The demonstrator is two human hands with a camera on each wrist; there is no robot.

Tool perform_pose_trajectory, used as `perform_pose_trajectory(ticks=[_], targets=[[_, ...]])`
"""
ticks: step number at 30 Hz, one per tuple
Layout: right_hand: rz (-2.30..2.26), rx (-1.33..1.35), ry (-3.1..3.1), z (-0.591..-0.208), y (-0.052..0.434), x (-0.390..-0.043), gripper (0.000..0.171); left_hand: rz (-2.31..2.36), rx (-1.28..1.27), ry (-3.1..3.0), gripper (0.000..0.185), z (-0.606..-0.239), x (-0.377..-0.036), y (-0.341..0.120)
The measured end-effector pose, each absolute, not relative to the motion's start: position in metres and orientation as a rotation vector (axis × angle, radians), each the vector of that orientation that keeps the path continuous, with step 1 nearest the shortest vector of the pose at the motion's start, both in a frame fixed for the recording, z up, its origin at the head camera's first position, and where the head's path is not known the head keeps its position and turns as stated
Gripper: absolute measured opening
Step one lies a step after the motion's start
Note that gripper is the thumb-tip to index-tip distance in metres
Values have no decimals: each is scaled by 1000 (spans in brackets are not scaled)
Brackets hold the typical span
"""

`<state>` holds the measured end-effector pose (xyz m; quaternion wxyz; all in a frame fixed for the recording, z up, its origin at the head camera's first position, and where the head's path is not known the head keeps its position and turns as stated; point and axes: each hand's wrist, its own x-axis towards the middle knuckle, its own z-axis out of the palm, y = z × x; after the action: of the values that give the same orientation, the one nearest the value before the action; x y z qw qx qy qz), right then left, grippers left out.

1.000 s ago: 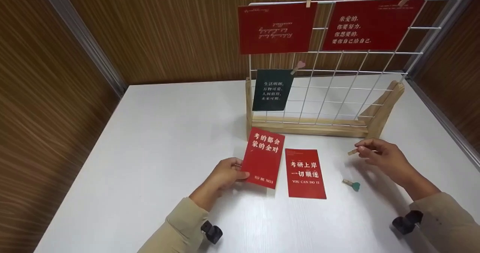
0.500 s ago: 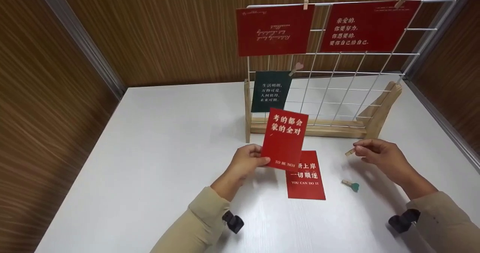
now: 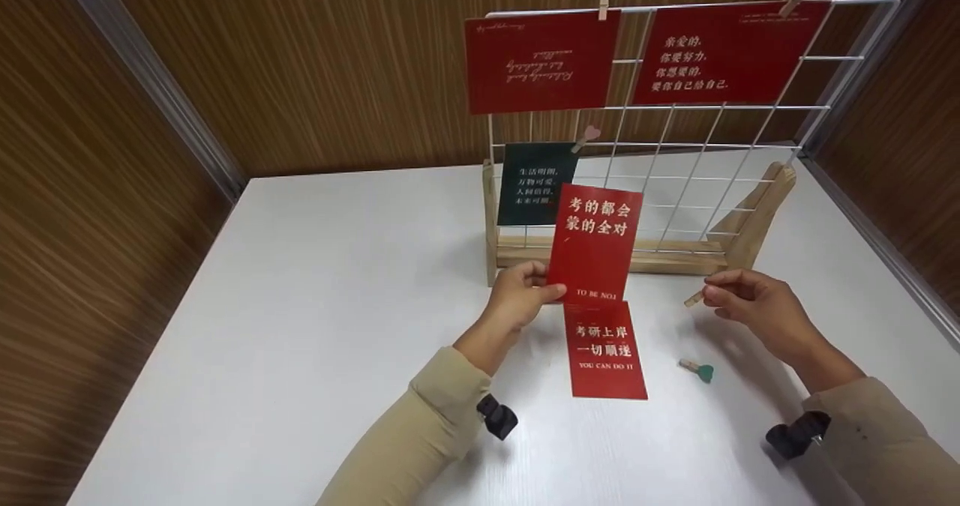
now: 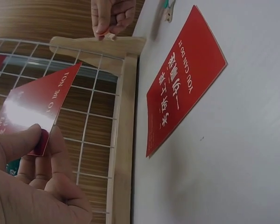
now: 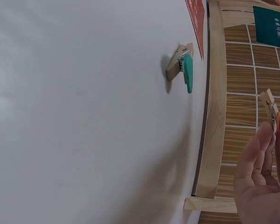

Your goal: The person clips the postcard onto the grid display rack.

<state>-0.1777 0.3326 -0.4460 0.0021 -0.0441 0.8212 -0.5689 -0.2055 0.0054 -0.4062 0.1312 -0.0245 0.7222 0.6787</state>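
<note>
My left hand [image 3: 521, 290] pinches the lower left corner of a red card [image 3: 595, 241] and holds it upright above the table, in front of the wire grid board [image 3: 705, 154]. In the left wrist view the same card [image 4: 34, 106] sits between thumb and fingers. A second red card [image 3: 602, 348] lies flat on the white table [image 3: 315, 281] just below it. My right hand [image 3: 750, 305] pinches a small wooden clothespin [image 3: 694, 297], also visible in the right wrist view as the clothespin [image 5: 271, 110]. Another clothespin with a teal heart [image 3: 697, 369] lies on the table.
The grid board stands on a wooden base [image 3: 637, 255] and carries two red cards [image 3: 541, 62] at the top and a dark green card [image 3: 534, 184], each clipped on. Wood-panel walls [image 3: 112, 154] enclose the table on three sides.
My left hand has lifted the red card off the table and carried it up and right toward the grid board. The right hand with its clothespin has barely moved.
</note>
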Motion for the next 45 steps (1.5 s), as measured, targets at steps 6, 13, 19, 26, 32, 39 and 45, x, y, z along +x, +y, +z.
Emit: perform_pose_trajectory(ticks=[6, 13, 19, 26, 32, 39, 45], targets=[[-1807, -71, 2510, -445, 334, -180, 27, 1985, -84, 2111, 16, -408, -213, 15], [-1777, -42, 2462, -437, 332, -183, 37, 2012, -77, 2078, 18, -409, -220, 22], [-1837, -113, 2476, -436, 327, -190, 37, 2046, -75, 2052, 19, -410, -223, 26], [-1808, -79, 2543, -430, 323, -198, 45, 2024, -90, 2061, 17, -410, -228, 33], [-1806, -51, 2627, -415, 320, -204, 41, 2041, -74, 2056, 16, -408, -231, 39], [-1825, -37, 2718, -391, 315, -214, 41, 2092, -55, 2028, 17, -407, -237, 45], [-1867, -74, 2754, -374, 308, -224, 37, 2060, -94, 2095, 17, -407, -245, 47]])
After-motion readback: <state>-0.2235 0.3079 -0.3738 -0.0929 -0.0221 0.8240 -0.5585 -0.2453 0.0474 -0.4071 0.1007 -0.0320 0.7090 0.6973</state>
